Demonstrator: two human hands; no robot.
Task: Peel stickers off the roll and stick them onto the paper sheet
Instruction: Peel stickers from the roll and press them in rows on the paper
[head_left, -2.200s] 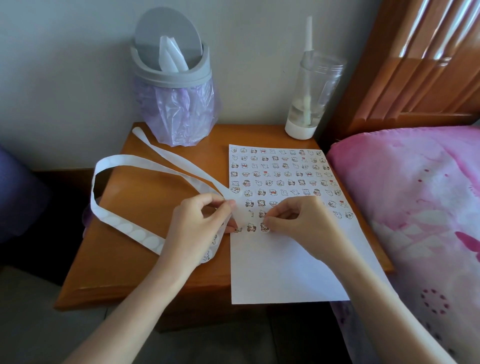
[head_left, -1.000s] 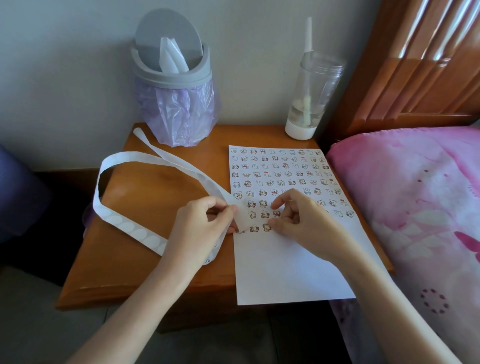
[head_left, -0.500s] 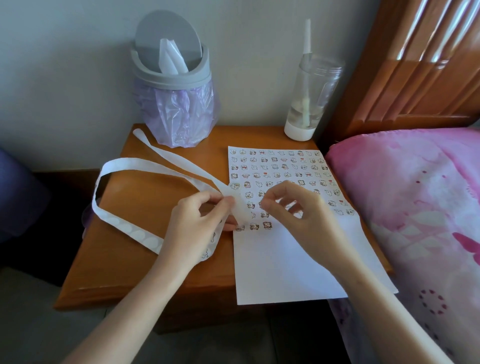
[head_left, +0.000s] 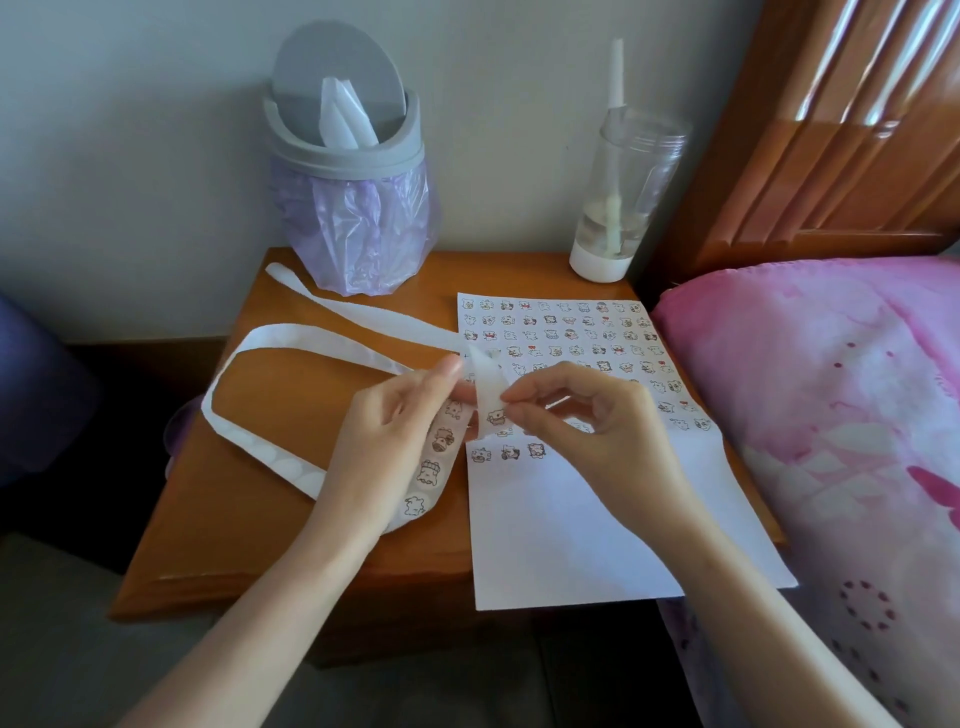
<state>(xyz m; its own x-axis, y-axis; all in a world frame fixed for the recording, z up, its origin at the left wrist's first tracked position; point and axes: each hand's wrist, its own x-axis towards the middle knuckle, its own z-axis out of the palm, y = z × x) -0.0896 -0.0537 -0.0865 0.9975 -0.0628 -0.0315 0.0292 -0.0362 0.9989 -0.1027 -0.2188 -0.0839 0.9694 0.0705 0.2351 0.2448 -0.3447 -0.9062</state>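
Observation:
A white paper sheet (head_left: 582, 525) lies on the wooden nightstand (head_left: 249, 478), its upper half covered with rows of small cartoon stickers. The long white sticker strip (head_left: 270, 457) loops across the nightstand's left side. My left hand (head_left: 395, 447) grips the strip's sticker-bearing end, lifted just above the sheet's left edge. My right hand (head_left: 587, 421) pinches at a sticker (head_left: 496, 415) on the raised strip, thumb and forefinger together. Several printed stickers show on the strip below my left fingers.
A grey swing-lid bin (head_left: 348, 171) with a purple liner stands at the back of the nightstand. A clear bottle (head_left: 623, 192) with a white base stands at the back right. A pink bedcover (head_left: 831, 415) and wooden headboard (head_left: 841, 119) lie to the right.
My right hand left the sheet, where it pressed a sticker, and moved up-left to the strip. My left hand raised the strip's end off the sheet.

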